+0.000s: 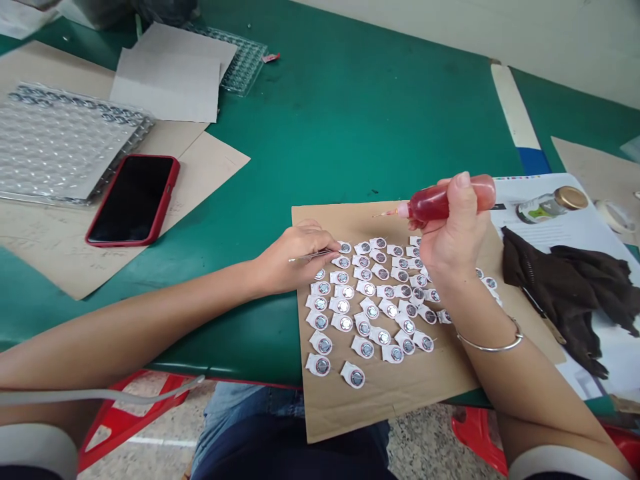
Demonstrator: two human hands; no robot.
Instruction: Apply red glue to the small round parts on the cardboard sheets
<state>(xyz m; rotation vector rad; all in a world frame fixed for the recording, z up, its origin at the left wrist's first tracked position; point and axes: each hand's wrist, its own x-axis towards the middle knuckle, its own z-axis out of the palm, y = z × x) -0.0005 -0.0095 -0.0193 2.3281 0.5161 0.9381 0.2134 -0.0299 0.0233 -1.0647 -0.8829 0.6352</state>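
Observation:
Many small white tabs with round silvery discs [355,377] lie in rough rows on a brown cardboard sheet [345,413]. My left hand [300,259] rests at the sheet's upper left, its fingers closed on thin metal tweezers [306,256] beside the upper tabs. Above the right part of the rows, my right hand [456,233] is wrapped round a bottle of red liquid [431,203]. The bottle is held nearly level, and its thin needle tip points left, over the sheet's upper part, apart from the left hand.
At left, a red-cased phone [134,200] and clear plastic trays [60,143] lie on cardboard. At right are a lidded glass jar [550,204], a dark cloth [565,287], a tape roll [615,217] and white paper. A plastic tray [245,63] lies farther back.

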